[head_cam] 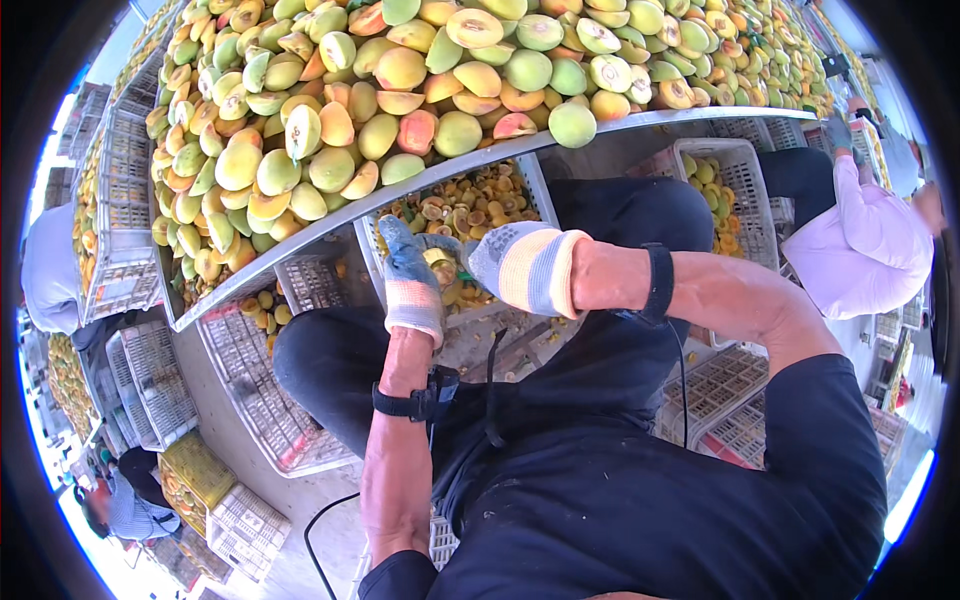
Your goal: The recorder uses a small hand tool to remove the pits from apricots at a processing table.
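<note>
My left hand (412,277), in a blue-grey coated knit glove, holds a yellow-green piece of stone fruit (441,267) close to its fingers. My right hand (517,262), gloved alike, is curled just right of that fruit with its fingertips turned toward it. Whatever lies inside the right fist is hidden. A small green thing (465,277) shows below the right fingertips, too small to make out. Both hands are above a plastic crate (541,191) of cut fruit pieces (480,202). Beyond them, halved and whole green-yellow stone fruit (397,67) is heaped on a metal-edged table (457,161).
A crate (262,397) with some fruit stands left of my knee, and another fruit crate (742,180) right. Stacked crates (157,375) stand farther left. A person in a pink top (862,232) sits at right; others sit at left. A cable (319,525) hangs near my left arm.
</note>
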